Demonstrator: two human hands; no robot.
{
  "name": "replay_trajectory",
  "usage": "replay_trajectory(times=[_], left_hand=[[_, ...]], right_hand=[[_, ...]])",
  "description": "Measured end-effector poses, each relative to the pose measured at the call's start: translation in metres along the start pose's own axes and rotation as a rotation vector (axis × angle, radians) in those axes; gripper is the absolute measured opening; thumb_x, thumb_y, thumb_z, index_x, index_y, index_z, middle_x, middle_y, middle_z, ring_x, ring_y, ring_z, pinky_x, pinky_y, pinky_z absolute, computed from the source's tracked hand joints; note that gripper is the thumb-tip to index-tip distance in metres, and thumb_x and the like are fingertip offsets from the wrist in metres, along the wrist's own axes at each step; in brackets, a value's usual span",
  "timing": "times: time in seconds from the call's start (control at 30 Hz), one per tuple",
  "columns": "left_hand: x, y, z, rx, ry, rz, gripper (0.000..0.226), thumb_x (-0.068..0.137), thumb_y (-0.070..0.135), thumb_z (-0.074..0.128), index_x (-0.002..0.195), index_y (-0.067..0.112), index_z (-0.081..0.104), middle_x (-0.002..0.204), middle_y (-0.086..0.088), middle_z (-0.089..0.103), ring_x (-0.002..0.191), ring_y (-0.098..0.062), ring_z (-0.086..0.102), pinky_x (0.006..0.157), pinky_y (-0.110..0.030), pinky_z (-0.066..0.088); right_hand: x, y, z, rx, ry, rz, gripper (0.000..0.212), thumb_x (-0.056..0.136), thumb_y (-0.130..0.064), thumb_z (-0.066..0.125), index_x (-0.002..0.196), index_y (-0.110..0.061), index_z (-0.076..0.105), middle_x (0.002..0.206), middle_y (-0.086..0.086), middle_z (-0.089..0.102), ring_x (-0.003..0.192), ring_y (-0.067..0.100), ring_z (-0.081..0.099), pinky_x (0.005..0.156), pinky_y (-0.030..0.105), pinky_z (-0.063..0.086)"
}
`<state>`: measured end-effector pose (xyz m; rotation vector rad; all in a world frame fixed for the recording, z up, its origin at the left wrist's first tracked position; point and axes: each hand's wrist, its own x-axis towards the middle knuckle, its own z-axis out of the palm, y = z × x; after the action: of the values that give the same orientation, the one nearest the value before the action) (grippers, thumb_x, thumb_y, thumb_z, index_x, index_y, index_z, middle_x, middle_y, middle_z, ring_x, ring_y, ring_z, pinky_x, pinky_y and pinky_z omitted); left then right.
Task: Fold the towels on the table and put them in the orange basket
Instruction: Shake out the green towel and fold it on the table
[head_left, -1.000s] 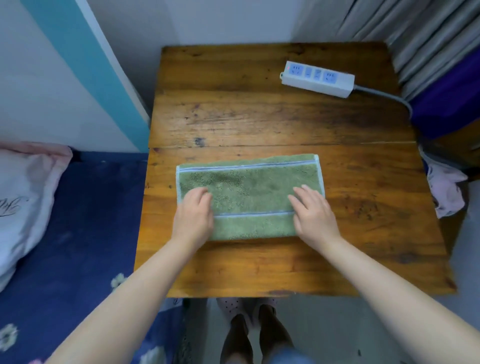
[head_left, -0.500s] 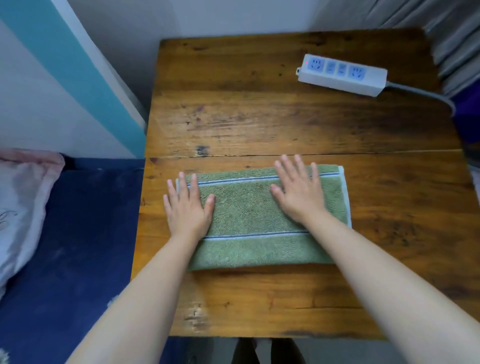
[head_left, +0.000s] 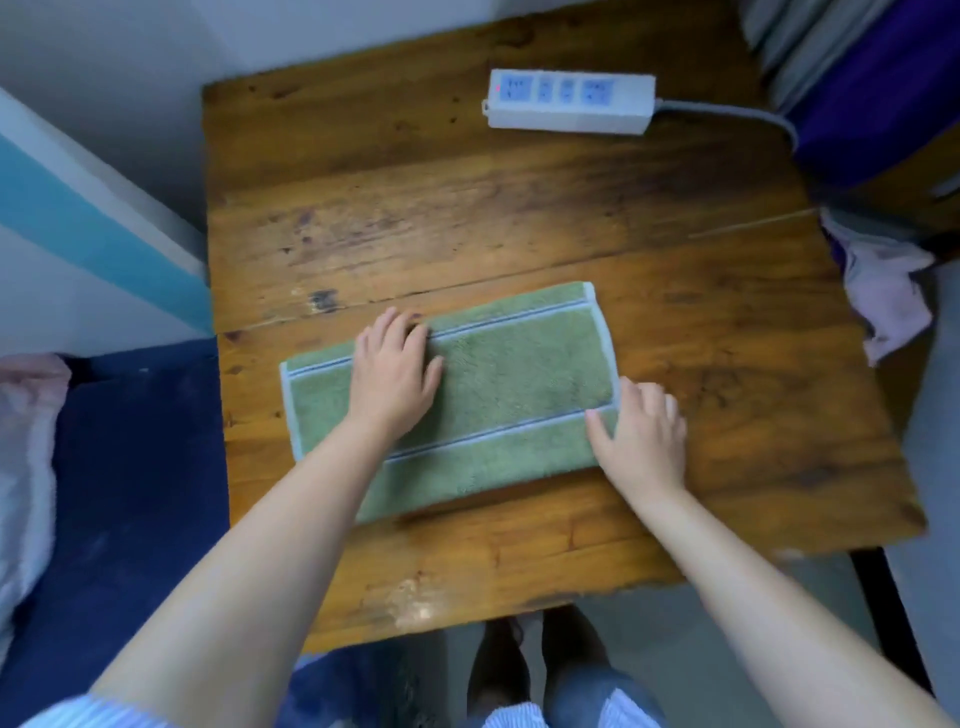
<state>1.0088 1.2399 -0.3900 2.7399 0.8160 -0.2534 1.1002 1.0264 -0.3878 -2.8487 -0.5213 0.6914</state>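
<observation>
A green towel (head_left: 509, 384) with pale stripes lies folded into a long strip across the middle of the wooden table (head_left: 467, 208), slightly slanted. My left hand (head_left: 395, 379) presses flat on its left half with the fingers spread. At the towel's right end is my right hand (head_left: 641, 436): the thumb lies on top of the cloth and the curled fingers take hold of the short edge. No orange basket is in view.
A white power strip (head_left: 571, 101) with a grey cable lies at the table's far right. A bed with a blue cover (head_left: 130, 493) adjoins the table's left side. Pale cloth (head_left: 883, 291) hangs off the right edge. A wall stands behind.
My right hand slid from the towel's top to its right end and closed on the edge. My left hand moved inward from the left end. The camera view shifted.
</observation>
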Motion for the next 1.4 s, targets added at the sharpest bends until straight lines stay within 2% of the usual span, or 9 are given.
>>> replay_trajectory(times=[0.07,0.23,0.47,0.6,0.73,0.93,1.07,1.23,1.4], left_hand=[[0.015,0.029,-0.001,-0.003,-0.058,0.099,0.048,0.087,0.032,0.039,0.114,-0.001,0.06,0.121,-0.021,0.06,0.117,-0.039,0.053,0.097,-0.044,0.043],[0.056,0.082,-0.006,-0.055,-0.219,0.093,0.043,0.094,0.024,0.046,0.134,0.008,0.042,0.132,-0.017,0.051,0.122,-0.033,0.046,0.099,-0.039,0.04],[0.085,0.127,-0.016,-0.397,-0.402,-0.015,0.046,0.086,0.009,0.061,0.131,0.013,0.051,0.128,-0.009,0.056,0.119,-0.025,0.052,0.095,-0.025,0.04],[0.098,0.139,-0.028,-0.507,-0.396,0.002,0.028,0.085,0.0,0.058,0.111,0.01,0.059,0.089,-0.002,0.058,0.087,-0.017,0.052,0.069,-0.02,0.039],[0.113,0.143,-0.051,-0.644,-0.287,0.023,0.03,0.081,-0.009,0.058,0.068,0.017,0.048,0.063,0.005,0.045,0.059,-0.007,0.042,0.045,-0.01,0.035],[0.102,0.119,-0.095,-0.495,-0.181,0.215,0.026,0.077,-0.011,0.059,0.087,0.013,0.059,0.071,0.001,0.052,0.068,-0.014,0.047,0.058,-0.022,0.038],[0.068,0.074,-0.102,-0.194,-0.017,0.493,0.021,0.064,-0.017,0.067,0.08,-0.003,0.07,0.076,-0.017,0.061,0.076,-0.032,0.059,0.069,-0.026,0.036],[0.019,0.019,-0.073,-0.012,-0.045,0.656,0.029,0.047,-0.02,0.07,0.064,0.002,0.066,0.066,-0.015,0.061,0.062,-0.034,0.057,0.057,-0.033,0.046],[-0.017,-0.019,-0.036,0.063,0.028,0.697,0.027,0.058,0.007,0.034,0.061,0.009,0.061,0.062,-0.009,0.058,0.068,-0.022,0.041,0.051,-0.027,0.046]], right_hand=[[-0.011,0.007,0.002,0.03,-0.039,0.047,0.055,0.09,-0.032,0.051,0.136,-0.004,0.037,0.128,0.018,0.045,0.121,0.034,0.04,0.096,0.042,0.035],[-0.023,0.003,0.007,0.179,-0.073,0.137,0.056,0.092,-0.03,0.051,0.138,-0.004,0.03,0.13,0.016,0.042,0.118,0.033,0.044,0.095,0.037,0.04],[-0.011,0.012,0.002,0.418,-0.07,0.208,0.028,0.087,-0.024,0.06,0.102,-0.001,0.058,0.113,0.015,0.058,0.108,0.031,0.052,0.08,0.031,0.042],[0.008,0.035,-0.016,0.488,0.027,0.185,0.029,0.085,-0.021,0.062,0.108,-0.004,0.061,0.112,0.014,0.057,0.102,0.031,0.055,0.079,0.03,0.042],[0.034,0.055,-0.053,0.468,0.239,0.018,0.027,0.082,-0.011,0.065,0.107,-0.001,0.063,0.109,0.016,0.06,0.104,0.031,0.054,0.08,0.025,0.035],[0.036,0.046,-0.096,0.333,0.539,-0.458,0.013,0.069,-0.009,0.062,0.077,0.0,0.067,0.076,0.015,0.067,0.073,0.036,0.061,0.068,0.023,0.035],[0.001,0.023,-0.079,0.228,0.527,-0.739,0.01,0.065,-0.007,0.058,0.072,-0.004,0.065,0.074,0.011,0.066,0.072,0.032,0.061,0.065,0.033,0.05],[-0.044,0.009,-0.026,0.116,0.412,-0.896,0.019,0.062,-0.007,0.048,0.072,-0.006,0.064,0.076,0.007,0.065,0.082,0.022,0.055,0.073,0.032,0.038],[-0.067,-0.002,0.018,0.089,0.349,-0.934,0.023,0.062,-0.005,0.041,0.068,-0.007,0.063,0.074,0.005,0.065,0.082,0.018,0.046,0.08,0.031,0.036]])
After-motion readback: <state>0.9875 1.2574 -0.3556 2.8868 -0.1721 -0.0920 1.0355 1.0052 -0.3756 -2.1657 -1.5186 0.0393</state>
